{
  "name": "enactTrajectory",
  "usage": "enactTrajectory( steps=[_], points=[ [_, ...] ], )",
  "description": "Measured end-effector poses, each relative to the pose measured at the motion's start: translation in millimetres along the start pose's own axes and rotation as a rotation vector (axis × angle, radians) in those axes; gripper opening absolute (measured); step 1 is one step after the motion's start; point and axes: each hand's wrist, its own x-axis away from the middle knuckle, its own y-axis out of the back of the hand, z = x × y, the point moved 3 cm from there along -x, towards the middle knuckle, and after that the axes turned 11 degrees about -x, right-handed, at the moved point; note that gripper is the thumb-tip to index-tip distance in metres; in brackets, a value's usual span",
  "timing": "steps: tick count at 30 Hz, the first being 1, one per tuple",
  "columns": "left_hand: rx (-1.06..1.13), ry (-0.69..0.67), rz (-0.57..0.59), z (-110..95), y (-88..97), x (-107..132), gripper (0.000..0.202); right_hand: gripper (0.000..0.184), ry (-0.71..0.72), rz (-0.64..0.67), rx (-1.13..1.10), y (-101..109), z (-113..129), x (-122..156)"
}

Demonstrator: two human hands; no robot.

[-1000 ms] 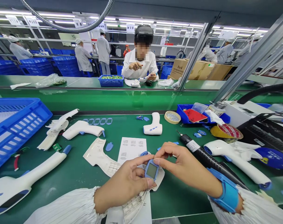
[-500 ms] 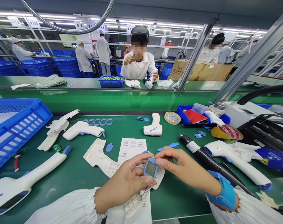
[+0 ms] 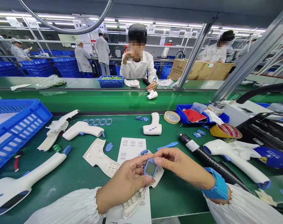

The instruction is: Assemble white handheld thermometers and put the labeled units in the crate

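Note:
My left hand (image 3: 126, 183) is closed around the edge of a small display module (image 3: 151, 169) with a blue frame and a grey screen that faces me. At the module's top corner, the thumb and index finger of my right hand (image 3: 176, 161) pinch its rim. Beneath my hands lie opened white casing halves (image 3: 94, 154), partly covered by the left hand, and a printed sheet (image 3: 133, 147). Just beyond my fingers are a small blue part (image 3: 144, 152) and a blue strip-like tool (image 3: 167, 146).
White gun-shaped thermometers (image 3: 152, 126) lie around the green bench. A black electric screwdriver (image 3: 197, 149) rests to the right, behind it a dish of screws (image 3: 171, 117) and a blue parts tray (image 3: 190, 115). A blue crate (image 3: 20, 124) stands left. A co-worker (image 3: 138, 65) sits opposite.
Both my hands keep their hold on the display module, with only slight movement of the right. Across the bench, the co-worker's hand has lowered a white thermometer towards the bench edge.

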Motion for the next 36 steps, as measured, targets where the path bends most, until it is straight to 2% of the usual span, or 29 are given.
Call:
enactTrajectory(
  steps=[4,9,12,20,26,28,32,34,36],
  points=[
    [-0.007,-0.044,0.009,3,-1.8,0,0.056,0.028,0.016,-0.008,0.002,-3,-1,-3],
    [0.025,-0.008,-0.012,7,-3.0,0,0.067,0.025,0.061,-0.067,0.033,-9,-2,-3],
    [0.017,-0.008,0.001,6,-0.5,-2,0.068,0.024,0.076,-0.088,0.056,-9,-2,-3],
    [0.013,0.045,-0.002,-2,6.2,-2,0.046,0.03,0.105,-0.019,0.021,-4,2,1],
    [0.081,0.058,-0.018,-5,4.6,-3,0.042,0.028,0.128,-0.016,0.028,-5,3,1],
    [0.135,0.067,-0.021,-7,4.9,-3,0.043,0.026,0.172,-0.081,0.111,-6,4,4],
    [0.26,0.025,-0.036,-13,4.1,0,0.039,0.023,0.408,-0.366,0.36,-14,9,22],
    [0.303,-0.033,-0.055,-16,1.9,3,0.033,0.026,0.548,-0.433,0.466,-25,8,32],
    [0.313,-0.09,-0.086,-17,-0.7,4,0.028,0.037,0.649,-0.467,0.557,-38,3,37]
  ],
)
